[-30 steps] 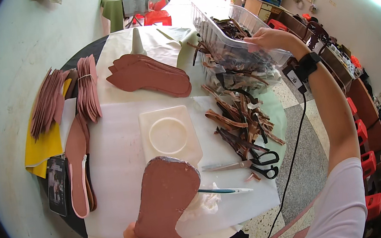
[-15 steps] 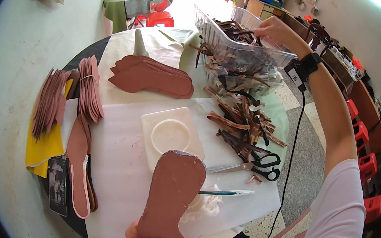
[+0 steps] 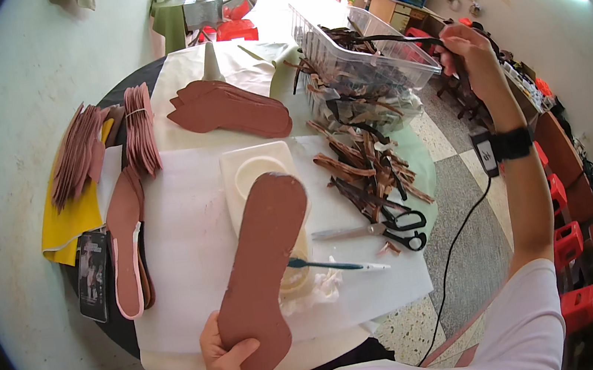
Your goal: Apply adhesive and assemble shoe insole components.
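Down at 7 o'clock, got a brown insole [image 3: 262, 264], probably light and bendy, pinched sensibly by its near end in left hand [image 3: 229, 357], dark strip [image 3: 404, 37] in right hand [image 3: 472, 49] at 2 o'clock.

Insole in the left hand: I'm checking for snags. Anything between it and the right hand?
Between the insole and right hand lie the scrap pile and the clear bin; vertical clearance is unclear.

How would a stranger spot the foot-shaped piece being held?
Find the white-covered table, then its near edge, where the left hand is. That hand grips the lower end of a flat, reddish-brown, foot-shaped piece, raised in front of a pale tray. Similar pieces lie in a stack beyond the tray; only this one is in a hand.
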`<state>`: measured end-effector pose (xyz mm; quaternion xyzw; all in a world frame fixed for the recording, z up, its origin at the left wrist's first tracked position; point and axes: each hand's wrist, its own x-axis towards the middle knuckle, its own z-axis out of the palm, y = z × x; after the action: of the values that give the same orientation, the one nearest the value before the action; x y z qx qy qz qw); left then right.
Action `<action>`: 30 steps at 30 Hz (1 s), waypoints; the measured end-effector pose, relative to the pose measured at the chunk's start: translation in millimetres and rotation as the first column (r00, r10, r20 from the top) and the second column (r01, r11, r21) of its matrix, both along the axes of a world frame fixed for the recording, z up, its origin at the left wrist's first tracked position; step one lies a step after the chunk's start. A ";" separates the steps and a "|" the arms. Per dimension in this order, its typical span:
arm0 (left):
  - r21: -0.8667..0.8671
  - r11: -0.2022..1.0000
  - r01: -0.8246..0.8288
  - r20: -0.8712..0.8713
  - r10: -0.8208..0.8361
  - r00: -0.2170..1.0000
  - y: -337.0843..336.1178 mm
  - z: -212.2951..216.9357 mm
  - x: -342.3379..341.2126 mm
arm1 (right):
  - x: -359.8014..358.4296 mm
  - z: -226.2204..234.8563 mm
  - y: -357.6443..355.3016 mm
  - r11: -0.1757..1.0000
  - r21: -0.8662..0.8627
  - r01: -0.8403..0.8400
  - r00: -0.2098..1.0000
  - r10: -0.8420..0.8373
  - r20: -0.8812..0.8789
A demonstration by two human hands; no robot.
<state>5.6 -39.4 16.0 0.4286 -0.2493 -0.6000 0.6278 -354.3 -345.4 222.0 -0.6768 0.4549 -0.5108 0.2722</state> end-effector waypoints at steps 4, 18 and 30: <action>-0.094 0.994 0.051 -0.041 -0.055 0.998 0.3 -3.3 -1.8 | -37.6 0.6 50.4 0.960 0.165 -0.227 0.933 0.166 0.318; -0.138 0.970 0.200 0.003 -0.201 0.980 9.9 -5.1 -6.4 | -83.2 33.8 365.5 0.785 -0.529 0.323 0.926 -0.377 0.005; -0.537 0.794 0.286 0.672 0.196 0.714 24.4 -16.1 -74.9 | 42.4 -181.3 370.3 0.711 0.600 -0.368 0.796 -0.093 0.598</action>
<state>-69.3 -15.0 -0.1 0.3911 -0.6564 -0.2960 0.5731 -311.9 24.9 40.8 -0.3661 0.4489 -0.4641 0.6702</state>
